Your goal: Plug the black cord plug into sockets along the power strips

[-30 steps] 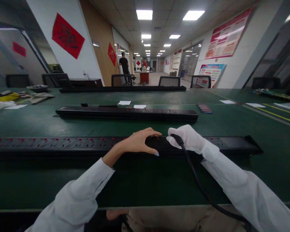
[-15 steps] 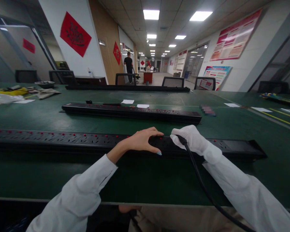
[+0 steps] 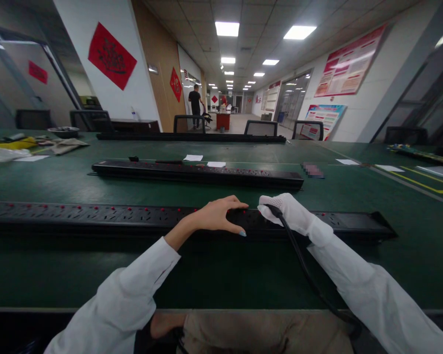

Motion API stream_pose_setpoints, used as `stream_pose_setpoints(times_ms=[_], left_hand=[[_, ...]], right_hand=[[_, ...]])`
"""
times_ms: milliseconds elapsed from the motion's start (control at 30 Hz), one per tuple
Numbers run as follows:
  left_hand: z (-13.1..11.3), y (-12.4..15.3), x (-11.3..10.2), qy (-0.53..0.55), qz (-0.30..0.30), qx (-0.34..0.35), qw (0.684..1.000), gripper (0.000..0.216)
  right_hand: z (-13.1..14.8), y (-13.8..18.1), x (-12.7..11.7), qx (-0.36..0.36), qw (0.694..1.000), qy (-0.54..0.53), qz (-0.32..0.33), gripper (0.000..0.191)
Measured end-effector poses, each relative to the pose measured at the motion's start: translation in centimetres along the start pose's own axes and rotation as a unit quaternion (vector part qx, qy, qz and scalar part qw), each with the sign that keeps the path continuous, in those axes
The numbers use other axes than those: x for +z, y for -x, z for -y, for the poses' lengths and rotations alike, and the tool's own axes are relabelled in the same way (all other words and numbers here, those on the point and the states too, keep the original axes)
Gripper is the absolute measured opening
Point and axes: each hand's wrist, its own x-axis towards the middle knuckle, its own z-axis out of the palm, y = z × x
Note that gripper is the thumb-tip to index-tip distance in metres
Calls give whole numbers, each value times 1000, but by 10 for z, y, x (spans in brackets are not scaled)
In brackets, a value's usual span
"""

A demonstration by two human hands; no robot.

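Observation:
A long black power strip with red lights along its row of sockets lies across the table in front of me. My left hand, bare, spans the strip near its middle, thumb along the near side and fingers at the far edge. In a white dotted glove, my right hand is closed round a black plug just to the right. The plug is pressed down at the strip's sockets; its prongs are hidden, so I cannot tell how deep it sits. From it a black cable runs down over the table's front edge.
Beyond lies another black power strip, and farther back a long black bar. White papers are scattered on the green table. A bowl and cloth stand far left. A person stands in the background.
The whole view has shifted slightly. Both hands keep their places on the strip and plug. The lower part of the cable now hangs in a tighter bend near the table's edge.

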Motion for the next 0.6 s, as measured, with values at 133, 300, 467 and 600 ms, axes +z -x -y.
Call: stream_pose_setpoints(times_ms=[133,300,467,600], left_hand=[[-2,0,-1,7,1,-1,1000,74],[-3,1,-1,5,5,1,1000,73],[-2,1,-1,-7,5,-1,1000,72],[-2,1,-1,-8,6,1,1000,73]], right_hand=[[-3,0,0,-11,1000,-14,18,27],[-1,0,-1,-10,1000,-21,12,27],[1,1,-1,7,1000,-15,12,28],[-2,1,3,11,1000,-16,-15,28]])
